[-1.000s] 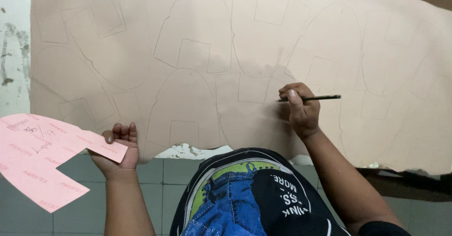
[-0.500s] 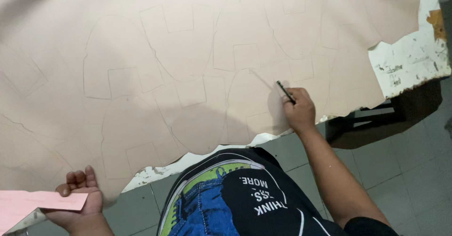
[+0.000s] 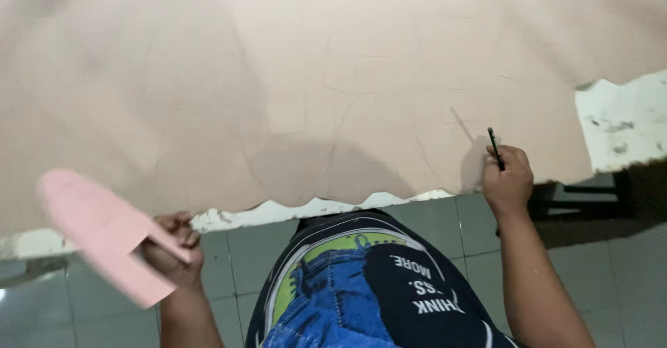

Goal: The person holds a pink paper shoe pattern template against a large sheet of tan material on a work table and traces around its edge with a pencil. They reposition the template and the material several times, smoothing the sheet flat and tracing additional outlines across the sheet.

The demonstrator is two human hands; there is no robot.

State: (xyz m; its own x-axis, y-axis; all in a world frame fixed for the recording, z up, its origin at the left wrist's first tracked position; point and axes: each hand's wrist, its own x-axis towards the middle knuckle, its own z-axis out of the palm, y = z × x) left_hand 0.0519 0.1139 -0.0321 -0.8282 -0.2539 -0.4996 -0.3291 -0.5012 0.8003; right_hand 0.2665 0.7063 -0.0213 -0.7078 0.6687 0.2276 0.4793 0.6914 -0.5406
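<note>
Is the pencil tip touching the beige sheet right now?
Cannot tell. In the head view the pencil in the right hand points over the beige sheet, but no contact or gap shows.

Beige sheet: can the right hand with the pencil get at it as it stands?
Probably yes. The right hand holds the pencil already over the near edge of the beige sheet, with nothing between tip and surface.

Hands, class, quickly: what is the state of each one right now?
Left hand: closed on a pink paper template.
Right hand: closed around a dark pencil, tip up, over the tan sheet.
</note>
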